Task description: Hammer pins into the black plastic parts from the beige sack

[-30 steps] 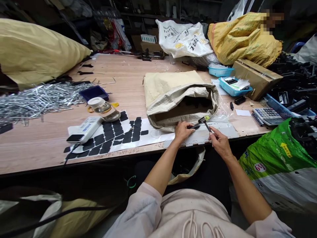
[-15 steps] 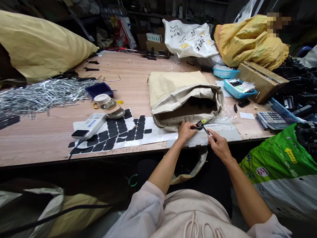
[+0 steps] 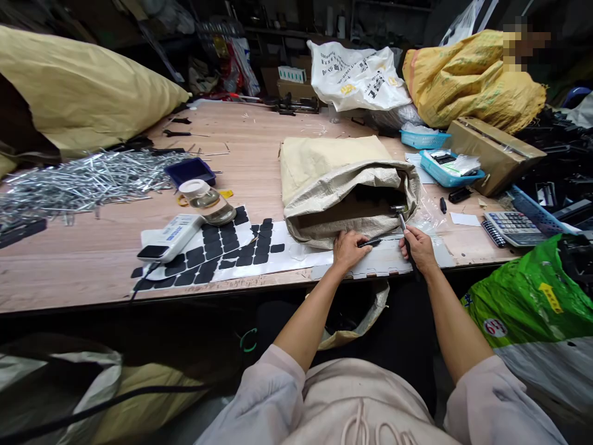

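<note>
In my right hand is a small hammer with a metal head, a metal shank and a dark grip. Its head is raised in front of the sack's mouth. My left hand has its fingers closed on a slim black part, low over a pale flat board at the table's front edge. What the part is, I cannot make out. Just beyond both hands lies a beige woven sack, its wide mouth facing me and its inside dark.
A heap of metal rods, a blue tray and a lidded jar stand left. Sheets of black pads lie beside a white device. Right are blue baskets, a calculator and a green sack.
My right hand has lifted the hammer's head off the black part and moved right. My left hand stays in about the same place with the part. The view has shifted slightly.
</note>
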The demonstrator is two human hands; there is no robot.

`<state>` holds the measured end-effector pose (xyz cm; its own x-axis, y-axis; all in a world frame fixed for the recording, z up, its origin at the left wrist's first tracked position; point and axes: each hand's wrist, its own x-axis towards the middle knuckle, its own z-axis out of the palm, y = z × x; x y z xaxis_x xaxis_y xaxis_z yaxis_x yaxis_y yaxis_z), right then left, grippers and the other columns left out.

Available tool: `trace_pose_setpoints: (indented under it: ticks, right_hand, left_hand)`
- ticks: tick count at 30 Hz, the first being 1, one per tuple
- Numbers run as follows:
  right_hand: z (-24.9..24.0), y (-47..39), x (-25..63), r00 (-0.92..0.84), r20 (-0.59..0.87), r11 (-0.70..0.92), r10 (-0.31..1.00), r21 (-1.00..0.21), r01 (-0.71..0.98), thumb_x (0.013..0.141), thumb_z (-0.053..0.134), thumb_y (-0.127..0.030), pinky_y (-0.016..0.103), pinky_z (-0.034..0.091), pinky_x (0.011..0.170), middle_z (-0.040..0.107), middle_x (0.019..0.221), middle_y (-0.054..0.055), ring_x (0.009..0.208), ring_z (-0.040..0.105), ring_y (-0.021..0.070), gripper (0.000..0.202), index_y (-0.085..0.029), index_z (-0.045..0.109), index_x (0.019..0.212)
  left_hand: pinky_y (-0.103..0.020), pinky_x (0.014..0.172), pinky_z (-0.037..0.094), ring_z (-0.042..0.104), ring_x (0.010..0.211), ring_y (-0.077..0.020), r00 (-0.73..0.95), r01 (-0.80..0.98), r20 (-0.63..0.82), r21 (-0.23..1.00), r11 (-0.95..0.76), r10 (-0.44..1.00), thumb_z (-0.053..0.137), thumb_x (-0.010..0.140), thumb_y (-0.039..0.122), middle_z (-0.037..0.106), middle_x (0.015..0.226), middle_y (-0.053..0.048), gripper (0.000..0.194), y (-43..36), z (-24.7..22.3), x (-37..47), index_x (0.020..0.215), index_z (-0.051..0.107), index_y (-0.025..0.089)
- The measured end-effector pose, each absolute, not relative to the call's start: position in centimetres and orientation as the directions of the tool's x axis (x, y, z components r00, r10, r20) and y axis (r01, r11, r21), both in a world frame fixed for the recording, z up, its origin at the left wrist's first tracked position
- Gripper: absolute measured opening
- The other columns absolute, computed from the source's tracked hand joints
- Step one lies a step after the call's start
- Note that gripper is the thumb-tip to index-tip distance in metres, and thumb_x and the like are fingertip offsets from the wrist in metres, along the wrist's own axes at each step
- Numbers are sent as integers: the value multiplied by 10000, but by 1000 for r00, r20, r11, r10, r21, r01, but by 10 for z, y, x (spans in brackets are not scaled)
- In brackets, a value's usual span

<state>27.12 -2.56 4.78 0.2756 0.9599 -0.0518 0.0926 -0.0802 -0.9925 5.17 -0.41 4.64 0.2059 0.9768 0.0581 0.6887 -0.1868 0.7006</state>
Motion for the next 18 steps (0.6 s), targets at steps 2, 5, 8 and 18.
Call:
trace_pose_setpoints:
  ticks: [2, 5, 8, 18]
  right_hand:
    - [46, -25, 274, 286, -47, -70, 957, -995, 72, 803, 688, -555, 199, 382, 328, 595, 594, -63, 393, 471, 91, 617, -132, 655, 1251]
    - [46, -27, 275, 277, -48, -66, 960, -996, 58, 810, 693, -546, 199, 381, 326, 595, 592, -64, 392, 473, 90, 594, -136, 658, 1239]
    - [46, -27, 274, 282, -44, -60, 959, -997, 49, 811, 694, -536, 200, 379, 324, 594, 593, -65, 393, 471, 90, 596, -128, 658, 1244]
    - [45, -29, 269, 284, -43, -66, 958, -995, 73, 806, 693, -534, 194, 379, 328, 586, 609, -61, 404, 469, 87, 565, -140, 667, 1210]
  left_hand:
    - [-390, 971, 470, 571, 1075, -259, 217, 671, 67, 715, -199, 974, 789, 828, 297, 723, 998, -30, 163, -6, 50, 50, 986, 814, 271]
    - [-374, 946, 480, 577, 1005, -235, 255, 600, 157, 748, -283, 954, 785, 827, 273, 705, 973, -40, 158, -23, 57, 39, 982, 806, 249]
    - [-386, 949, 484, 579, 957, -221, 327, 531, 324, 714, -457, 888, 776, 830, 310, 663, 961, -56, 164, -60, 60, 16, 980, 799, 248]
    - [-367, 921, 520, 633, 926, -226, 222, 566, 333, 722, -399, 917, 688, 885, 404, 699, 948, -75, 290, -67, 70, 9, 1103, 773, 232]
